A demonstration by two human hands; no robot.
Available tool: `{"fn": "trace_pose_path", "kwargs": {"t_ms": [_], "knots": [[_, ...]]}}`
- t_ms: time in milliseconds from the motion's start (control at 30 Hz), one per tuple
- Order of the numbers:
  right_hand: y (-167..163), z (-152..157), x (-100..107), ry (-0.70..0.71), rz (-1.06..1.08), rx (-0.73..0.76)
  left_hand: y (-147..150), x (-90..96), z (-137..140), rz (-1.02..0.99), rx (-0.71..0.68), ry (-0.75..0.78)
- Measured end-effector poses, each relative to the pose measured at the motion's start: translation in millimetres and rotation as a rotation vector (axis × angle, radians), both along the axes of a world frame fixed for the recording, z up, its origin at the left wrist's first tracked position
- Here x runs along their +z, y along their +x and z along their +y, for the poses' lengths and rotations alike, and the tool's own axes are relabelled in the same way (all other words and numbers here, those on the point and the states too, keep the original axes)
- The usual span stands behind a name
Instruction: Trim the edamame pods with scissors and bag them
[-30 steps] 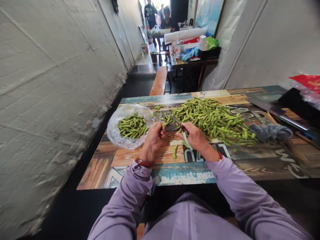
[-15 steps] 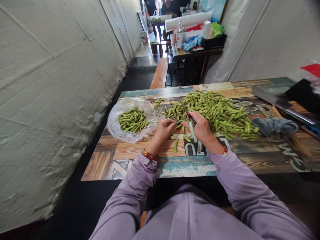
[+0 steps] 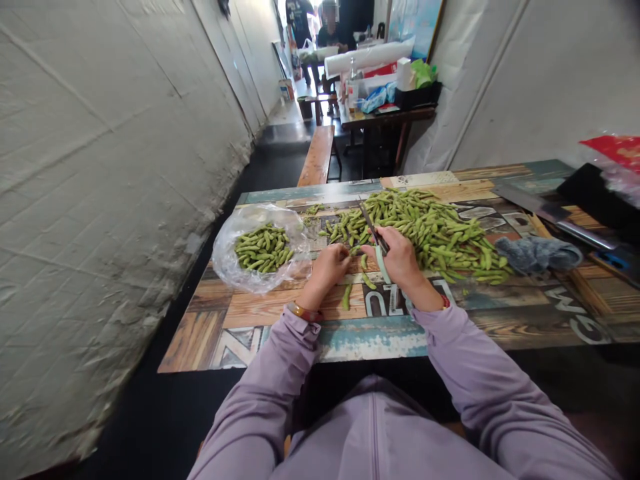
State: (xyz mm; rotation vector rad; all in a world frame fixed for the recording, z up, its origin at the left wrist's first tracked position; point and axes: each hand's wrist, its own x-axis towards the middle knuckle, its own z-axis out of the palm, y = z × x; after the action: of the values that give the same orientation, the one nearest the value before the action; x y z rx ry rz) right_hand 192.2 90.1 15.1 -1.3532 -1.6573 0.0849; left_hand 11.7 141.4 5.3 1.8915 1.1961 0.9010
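Note:
My right hand [image 3: 400,257] is wrapped around scissors [image 3: 368,217] with pale green handles, their dark blades pointing away from me. My left hand [image 3: 330,268] rests just left of it, fingers curled inward; whatever they hold is hidden. Beyond and right of my hands spreads a large pile of green bean pods [image 3: 430,230], which look like edamame. A single loose pod [image 3: 347,297] lies on the wood-patterned table [image 3: 280,305] in front, with a few others between my hands. On the left, an open clear plastic bag [image 3: 225,250] contains more pods [image 3: 264,248].
A grey cloth [image 3: 539,255] lies right of the pile, near a cleaver [image 3: 530,202]. Small green scraps [image 3: 314,209] sit behind the bag. Farther off are a wooden bench [image 3: 318,155], a cluttered second table [image 3: 390,117] and people [image 3: 336,37]. A white wall [image 3: 125,167] runs along the left.
The camera view has shifted slightly. My left fingers have curled in more, away from the stretched pinch of before. My right hand keeps its grip on the scissors.

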Motion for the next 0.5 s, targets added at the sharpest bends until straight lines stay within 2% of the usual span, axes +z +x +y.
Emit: {"fn": "trace_pose_path", "kwargs": {"t_ms": [167,233,367,500], "knots": [[-2,-1,-1,0.003,-0.012,0.028,-20,17.2,-6,-0.47,-0.03,-0.357],[-3,-2,-2,-0.002,-0.018,0.055,-22,23.9,-10,-0.586,-0.036,-0.471],[-8,-4,-6,-0.024,-0.054,0.111,-19,32.3,-15,-0.699,-0.091,-0.597],[-12,-5,-12,-0.061,-0.094,0.14,-18,35.7,-17,-0.766,-0.117,-0.621]]}}
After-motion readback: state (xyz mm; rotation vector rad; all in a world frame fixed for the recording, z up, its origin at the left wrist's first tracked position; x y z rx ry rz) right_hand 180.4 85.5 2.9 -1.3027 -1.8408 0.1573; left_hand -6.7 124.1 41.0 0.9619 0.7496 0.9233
